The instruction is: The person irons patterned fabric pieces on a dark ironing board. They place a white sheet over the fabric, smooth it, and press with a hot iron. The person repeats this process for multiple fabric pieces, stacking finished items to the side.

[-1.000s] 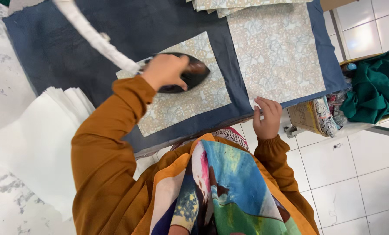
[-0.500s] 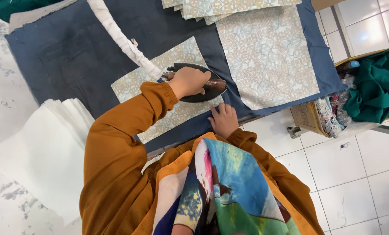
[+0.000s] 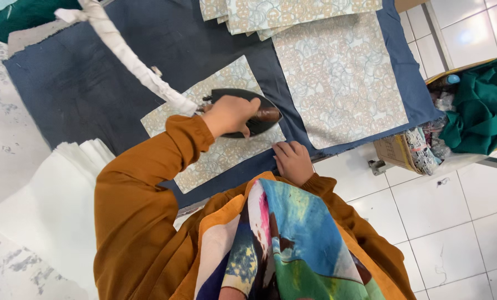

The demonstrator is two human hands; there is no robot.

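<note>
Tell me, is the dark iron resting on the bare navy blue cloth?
No, the dark iron sits on a square patterned fabric piece that lies on the navy blue cloth.

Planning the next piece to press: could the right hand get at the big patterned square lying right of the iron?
Probably yes. The right hand rests flat at the edge of the blue cloth, and the patterned square lies close by, nothing between.
</note>
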